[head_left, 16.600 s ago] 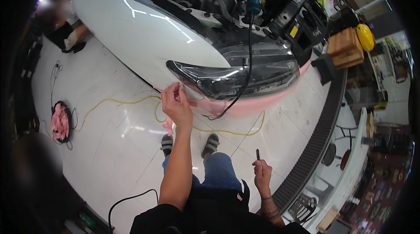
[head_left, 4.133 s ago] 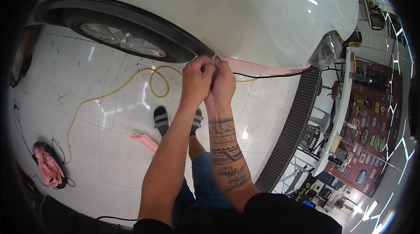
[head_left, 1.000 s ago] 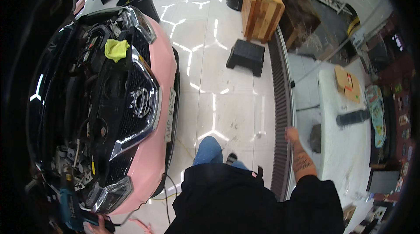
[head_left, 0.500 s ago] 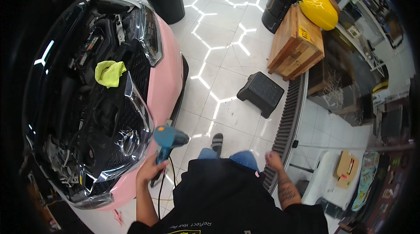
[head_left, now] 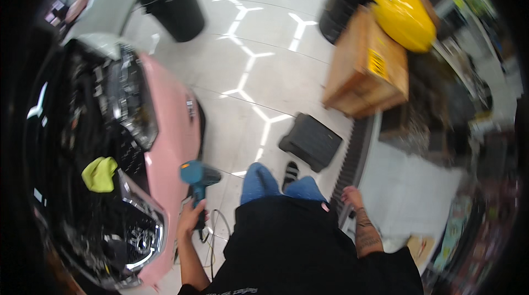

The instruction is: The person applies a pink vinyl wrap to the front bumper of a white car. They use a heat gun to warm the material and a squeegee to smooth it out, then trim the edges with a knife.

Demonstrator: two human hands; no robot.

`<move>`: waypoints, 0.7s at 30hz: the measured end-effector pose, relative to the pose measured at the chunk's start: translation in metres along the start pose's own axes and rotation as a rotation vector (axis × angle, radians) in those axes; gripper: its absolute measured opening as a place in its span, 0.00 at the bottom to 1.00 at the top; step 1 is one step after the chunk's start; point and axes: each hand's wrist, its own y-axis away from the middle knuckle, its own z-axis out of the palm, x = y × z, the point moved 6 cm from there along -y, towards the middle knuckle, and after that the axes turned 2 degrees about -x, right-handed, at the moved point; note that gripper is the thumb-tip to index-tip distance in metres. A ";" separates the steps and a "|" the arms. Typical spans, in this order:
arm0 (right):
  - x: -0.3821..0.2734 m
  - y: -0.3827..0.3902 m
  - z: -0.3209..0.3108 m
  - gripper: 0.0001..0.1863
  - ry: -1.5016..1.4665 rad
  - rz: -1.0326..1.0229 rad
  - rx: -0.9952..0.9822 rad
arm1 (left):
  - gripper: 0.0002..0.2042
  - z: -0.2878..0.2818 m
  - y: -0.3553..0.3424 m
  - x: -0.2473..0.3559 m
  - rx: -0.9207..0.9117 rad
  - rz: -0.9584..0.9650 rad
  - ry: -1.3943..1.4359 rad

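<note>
My left hand [head_left: 192,215] is wrapped round the grip of a teal heat gun [head_left: 194,175] with a dark nozzle. The nozzle points right, away from the car, and a cord hangs below the handle. Beside it on the left is the pink front bumper [head_left: 172,113] of a car with its hood up. A lime-green cloth [head_left: 100,175] lies crumpled above the grille, over the front of the engine bay. My right hand [head_left: 350,196] hangs at my right side, fingers curled in, with nothing visible in it.
A black step stool [head_left: 312,139] stands on the tiled floor ahead. Farther right is a wooden crate [head_left: 363,74] with a yellow motorcycle tank [head_left: 403,16] on top. A dark bin [head_left: 175,8] and a black drum [head_left: 339,5] stand at the back. A floor grate [head_left: 352,157] runs along the right.
I have moved forward: the stool, crate and car sit nearer and lower in view. The heat gun stays in my left hand. My right arm still hangs at my side.
</note>
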 end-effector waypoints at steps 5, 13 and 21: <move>-0.291 -0.008 0.050 0.14 -0.012 -0.257 0.208 | 0.17 0.006 -0.067 0.070 -0.128 -0.055 -0.035; -0.383 -0.070 0.141 0.16 0.972 -0.370 -0.097 | 0.15 0.021 -0.113 0.078 -0.109 -0.140 0.124; -0.427 -0.136 0.269 0.18 1.105 -0.343 -0.252 | 0.15 -0.031 -0.127 0.060 0.026 -0.174 0.201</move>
